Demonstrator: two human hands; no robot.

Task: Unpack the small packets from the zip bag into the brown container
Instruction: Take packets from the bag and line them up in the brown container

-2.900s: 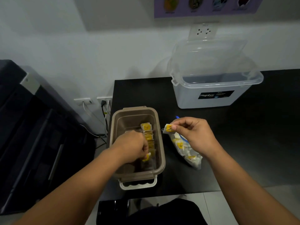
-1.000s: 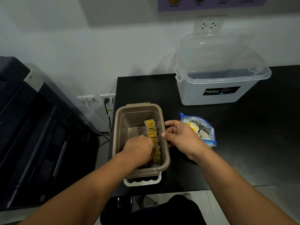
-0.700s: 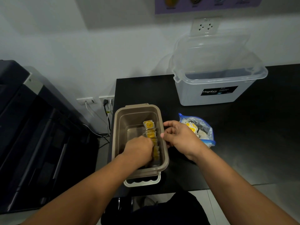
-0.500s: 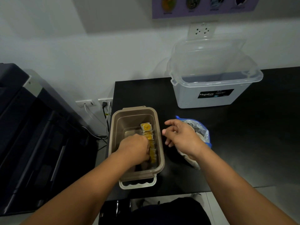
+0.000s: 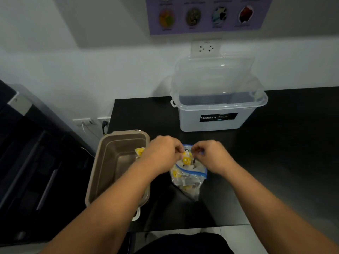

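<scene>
The brown container (image 5: pixel 102 167) sits at the table's left front edge, with yellow packets (image 5: pixel 139 151) standing along its right inner wall. Just to its right lies the clear zip bag (image 5: pixel 187 178) with a blue seal, holding several small yellow-and-white packets. My left hand (image 5: pixel 163 153) pinches the bag's mouth on its left side. My right hand (image 5: pixel 211 154) pinches the mouth on its right side. Between them a yellow packet (image 5: pixel 186 159) shows in the opening. My left forearm hides part of the container's right rim.
A translucent white storage box (image 5: pixel 216 114) with its clear lid raised stands at the back against the wall. The black table (image 5: pixel 275 162) ends close to the left of the container. Dark furniture (image 5: pixel 36 162) stands on the left.
My left hand has come out of the brown container and moved right to the zip bag. My right hand has closed on the bag's mouth; both hands now hold it.
</scene>
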